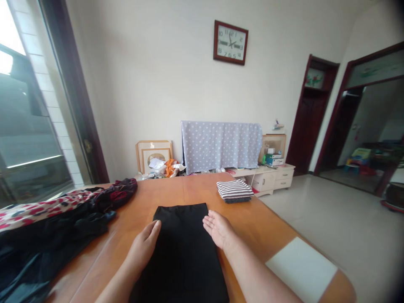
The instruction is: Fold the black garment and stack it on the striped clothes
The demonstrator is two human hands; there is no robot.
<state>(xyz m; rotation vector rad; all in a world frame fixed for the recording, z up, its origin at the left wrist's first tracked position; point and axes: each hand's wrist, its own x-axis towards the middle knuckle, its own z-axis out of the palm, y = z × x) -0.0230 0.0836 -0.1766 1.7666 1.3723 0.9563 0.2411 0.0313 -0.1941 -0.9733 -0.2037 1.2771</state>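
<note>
A black folded garment (186,252) lies flat on the wooden table (252,235), its narrower end pointing away from me. At its left edge is my left hand (145,242), fingers stretched out and mostly turned out of sight. My right hand (217,228) rests by the opposite edge, palm facing inward, fingers extended and grasping nothing. Whether the fingertips touch the cloth, I cannot tell. Beyond the right hand sits a folded stack with a black-and-white striped garment (235,190) on top and darker cloth beneath.
Loose clothes, among them a red-spotted cloth (47,209) and dark garments (57,244), cover the table's left side. A pale sheet (302,269) lies near the right edge. Behind the table stand a low white cabinet (279,179) and something under a polka-dot cover (221,145).
</note>
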